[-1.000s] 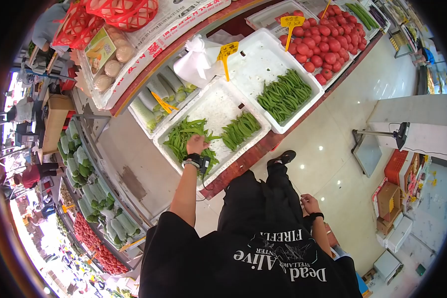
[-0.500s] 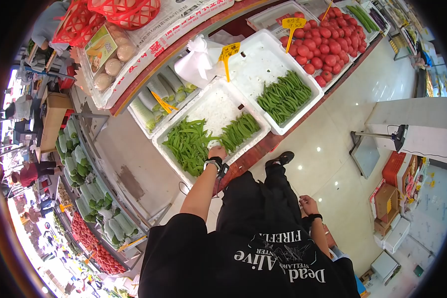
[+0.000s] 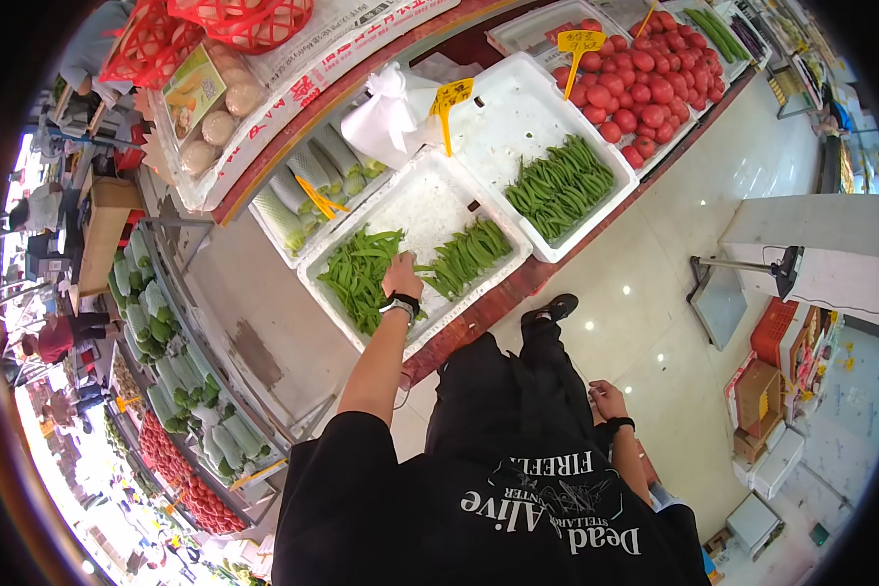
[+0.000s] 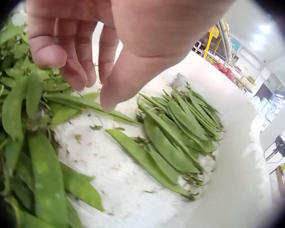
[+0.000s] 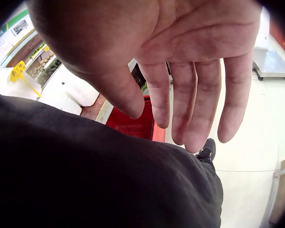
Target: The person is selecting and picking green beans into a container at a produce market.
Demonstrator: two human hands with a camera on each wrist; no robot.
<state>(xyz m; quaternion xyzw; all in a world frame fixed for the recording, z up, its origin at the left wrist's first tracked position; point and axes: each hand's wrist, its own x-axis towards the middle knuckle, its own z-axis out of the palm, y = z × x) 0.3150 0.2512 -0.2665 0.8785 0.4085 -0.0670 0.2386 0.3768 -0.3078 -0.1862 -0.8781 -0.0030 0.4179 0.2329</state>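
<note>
My left hand [image 3: 402, 276] is over a white foam box [image 3: 439, 181], at the inner edge of a loose pile of snow peas [image 3: 354, 278]. In the left wrist view its fingers bend loosely and the thumb stands apart from them, with nothing between. A single snow pea pod [image 4: 92, 102] lies just below the thumb tip. To the right in the same box, a neater bundle of snow peas [image 4: 180, 128] lies with its pods lined up. My right hand [image 5: 180, 80] hangs beside the dark trousers, fingers loose and holding nothing.
A second foam box [image 3: 503, 107] with green beans [image 3: 560, 190] adjoins on the right, then tomatoes [image 3: 645, 93]. Behind stand a roll of white bags [image 3: 386, 117] and yellow price tags [image 3: 449, 98]. A red basket [image 5: 137, 121] shows near the right hand.
My left hand went from the loose pile right to the neat bundle, then back left to the pile's edge. The right hand stays where it was.
</note>
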